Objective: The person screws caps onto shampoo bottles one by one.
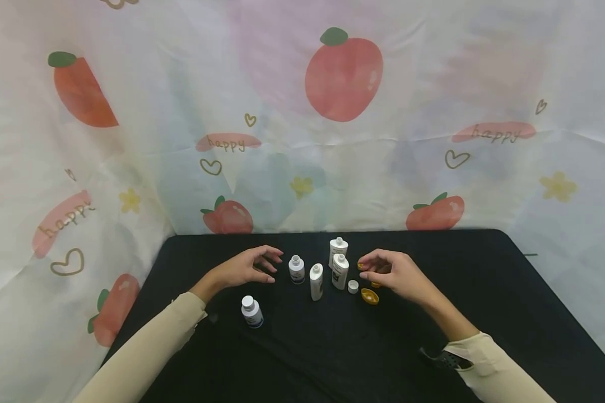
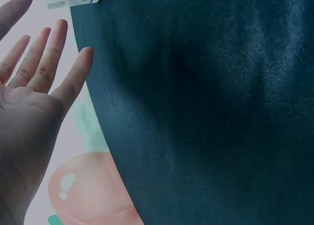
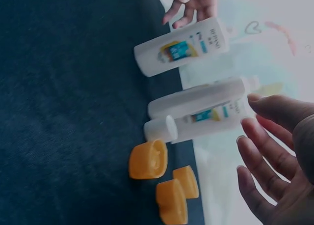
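Observation:
My left hand (image 1: 244, 266) hovers with loosely spread fingers just left of an uncapped round white bottle (image 1: 296, 270); in the left wrist view it is empty. Three uncapped white shampoo bottles (image 1: 316, 281) stand upright in the middle, two of them close together in the right wrist view (image 3: 203, 97). My right hand (image 1: 395, 274) is above and beside three orange caps (image 1: 370, 296), its fingers slightly bent. Nothing shows between those fingers in the right wrist view. A small white cap (image 3: 159, 129) lies between the orange caps and the shampoo bottles.
A second round white bottle (image 1: 252, 312), with its cap on, stands nearer on the left. Everything rests on a black-covered table (image 1: 333, 358). Behind it and at the left hangs a printed fabric backdrop (image 1: 282, 84) with fruit and hearts.

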Tool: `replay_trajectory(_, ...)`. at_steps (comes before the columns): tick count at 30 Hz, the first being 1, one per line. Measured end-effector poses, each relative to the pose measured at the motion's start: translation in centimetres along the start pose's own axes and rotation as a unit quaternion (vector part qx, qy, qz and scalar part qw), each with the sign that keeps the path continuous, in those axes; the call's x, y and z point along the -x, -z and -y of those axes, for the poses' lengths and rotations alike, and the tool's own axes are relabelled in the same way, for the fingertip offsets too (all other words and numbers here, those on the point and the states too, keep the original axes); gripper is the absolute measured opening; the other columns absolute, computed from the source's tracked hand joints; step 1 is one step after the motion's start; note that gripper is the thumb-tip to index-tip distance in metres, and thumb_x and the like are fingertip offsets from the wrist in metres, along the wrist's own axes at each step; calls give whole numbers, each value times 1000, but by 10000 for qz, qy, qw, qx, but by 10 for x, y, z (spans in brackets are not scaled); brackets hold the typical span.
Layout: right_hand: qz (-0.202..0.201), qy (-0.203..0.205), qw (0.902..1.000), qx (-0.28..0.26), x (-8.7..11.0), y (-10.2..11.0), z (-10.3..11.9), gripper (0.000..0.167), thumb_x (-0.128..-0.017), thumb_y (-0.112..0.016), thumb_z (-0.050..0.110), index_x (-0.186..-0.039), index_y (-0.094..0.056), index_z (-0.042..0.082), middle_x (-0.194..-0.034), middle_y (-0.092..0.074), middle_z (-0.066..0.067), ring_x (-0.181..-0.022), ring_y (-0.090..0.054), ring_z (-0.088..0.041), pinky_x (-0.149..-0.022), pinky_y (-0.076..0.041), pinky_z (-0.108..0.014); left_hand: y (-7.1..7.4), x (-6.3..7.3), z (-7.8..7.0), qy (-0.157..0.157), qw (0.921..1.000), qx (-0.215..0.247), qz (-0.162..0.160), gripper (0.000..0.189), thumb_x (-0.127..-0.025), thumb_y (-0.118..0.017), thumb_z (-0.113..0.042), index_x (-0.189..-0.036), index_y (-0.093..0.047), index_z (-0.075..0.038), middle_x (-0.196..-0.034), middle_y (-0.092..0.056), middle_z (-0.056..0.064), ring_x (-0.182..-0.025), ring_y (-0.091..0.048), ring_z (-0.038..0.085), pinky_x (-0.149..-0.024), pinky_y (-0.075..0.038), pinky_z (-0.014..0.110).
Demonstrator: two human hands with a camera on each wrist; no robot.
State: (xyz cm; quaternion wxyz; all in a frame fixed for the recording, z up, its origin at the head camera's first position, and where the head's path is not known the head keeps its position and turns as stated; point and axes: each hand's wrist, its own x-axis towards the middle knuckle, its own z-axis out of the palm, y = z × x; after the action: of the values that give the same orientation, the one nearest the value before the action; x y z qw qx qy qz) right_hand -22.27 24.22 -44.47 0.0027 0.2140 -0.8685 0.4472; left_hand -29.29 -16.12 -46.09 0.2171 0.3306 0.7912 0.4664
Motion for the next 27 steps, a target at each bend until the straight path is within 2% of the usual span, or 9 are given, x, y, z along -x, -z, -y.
replay_trajectory(8,23,-88,9997,205,0,-8,-15,27,-89,-80,22,-111,-72,9,-100,-73,1,-86,-68,-11,-77,-57,-29,1,-8,10,83,9997,-159,176,70,-92,-75,-8,-152,-40,-3,-142,-55,22,-122,-60,39,-92,-56,40)
replay_trajectory(15,-7,-97,9998,179,0,-12,-18,28,-89,-80,21,-111,-72,5,-99,-73,2,-85,-68,-11,-76,-58,-30,0,-16,16,224,9989,-332,252,70,-92,-75,-12,-154,-42,-10,-143,-56,13,-124,-60,31,-93,-55,42)
replay_trajectory(21,32,-98,9998,145,-2,-14,-18,29,-90,-80,21,-112,-72,5,-99,-74,1,-86,-69,-11,-77,-58,-31,-1,-23,14,205,9984,-458,244,63,-92,-77,-17,-149,-50,-18,-140,-57,15,-124,-60,30,-94,-54,42)
replay_trajectory(27,60,-136,9997,195,-2,-17,-20,29,-89,-81,19,-113,-72,5,-102,-74,-3,-88,-69,-11,-78,-58,-32,-3,-31,12,188,9973,-666,228,60,-90,-79,-19,-145,-55,-24,-140,-58,0,-125,-60,24,-96,-53,39)
